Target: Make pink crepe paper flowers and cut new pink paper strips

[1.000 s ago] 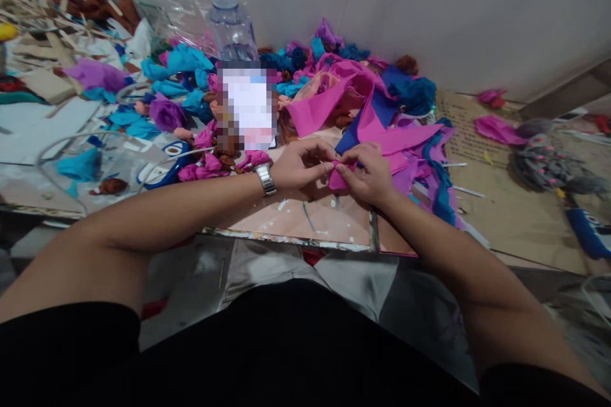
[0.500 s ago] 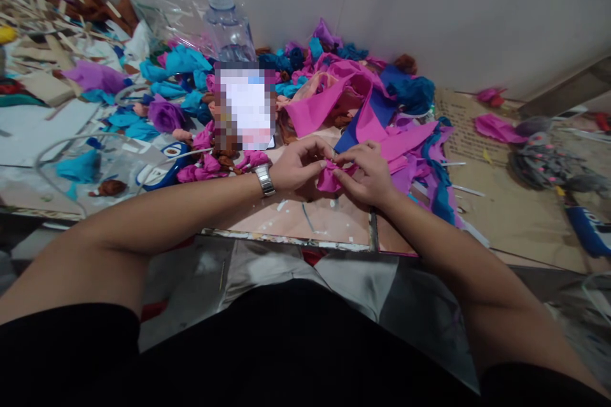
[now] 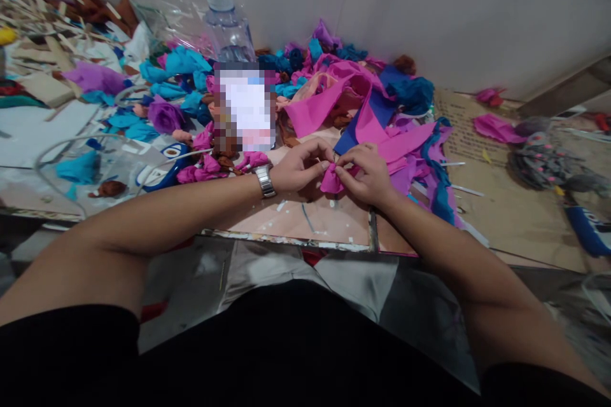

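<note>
Pinch grip: left hand (image 3: 292, 168) and right hand (image 3: 368, 173) squeeze a small, gathered, bright-pink crepe-like paper piece (image 3: 331, 182). I see it flare bodyward from between the fingertips, above the pale, flat tabletop (image 3: 344, 224).

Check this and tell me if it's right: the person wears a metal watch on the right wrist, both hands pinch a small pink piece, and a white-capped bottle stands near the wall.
Wrong wrist: the head view shows the metal watch on the left one. The left hand and right hand do pinch the small pink piece, and the white-capped bottle stands near the wall.
</note>
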A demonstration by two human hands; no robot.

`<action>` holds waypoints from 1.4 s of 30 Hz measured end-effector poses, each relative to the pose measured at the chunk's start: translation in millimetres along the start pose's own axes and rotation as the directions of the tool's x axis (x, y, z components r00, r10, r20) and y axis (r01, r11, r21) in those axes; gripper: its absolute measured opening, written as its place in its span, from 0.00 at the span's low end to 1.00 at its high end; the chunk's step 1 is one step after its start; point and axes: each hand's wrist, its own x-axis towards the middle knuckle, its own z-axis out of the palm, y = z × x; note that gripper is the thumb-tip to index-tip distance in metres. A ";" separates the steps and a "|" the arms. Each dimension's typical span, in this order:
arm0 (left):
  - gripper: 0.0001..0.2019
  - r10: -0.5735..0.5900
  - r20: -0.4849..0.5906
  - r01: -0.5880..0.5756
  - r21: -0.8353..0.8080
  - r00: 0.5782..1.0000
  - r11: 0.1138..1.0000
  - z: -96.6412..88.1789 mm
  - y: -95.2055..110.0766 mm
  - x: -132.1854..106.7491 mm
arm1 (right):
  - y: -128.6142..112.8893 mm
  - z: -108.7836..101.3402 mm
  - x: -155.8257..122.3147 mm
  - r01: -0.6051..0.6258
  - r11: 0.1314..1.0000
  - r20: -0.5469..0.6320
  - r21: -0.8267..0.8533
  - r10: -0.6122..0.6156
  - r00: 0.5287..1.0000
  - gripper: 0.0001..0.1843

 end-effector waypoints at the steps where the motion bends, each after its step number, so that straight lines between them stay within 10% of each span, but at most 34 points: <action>1: 0.18 -0.001 -0.017 0.001 0.012 1.000 1.000 0.1 -0.4 0.1 | 0.7 0.1 0.0 -0.003 1.000 0.001 -0.002 0.003 1.000 0.07; 42: 0.15 0.022 -0.118 0.008 0.254 0.993 0.967 -3.5 6.4 1.0 | -1.4 -1.4 1.5 -0.052 0.997 -0.057 -0.064 0.048 0.997 0.08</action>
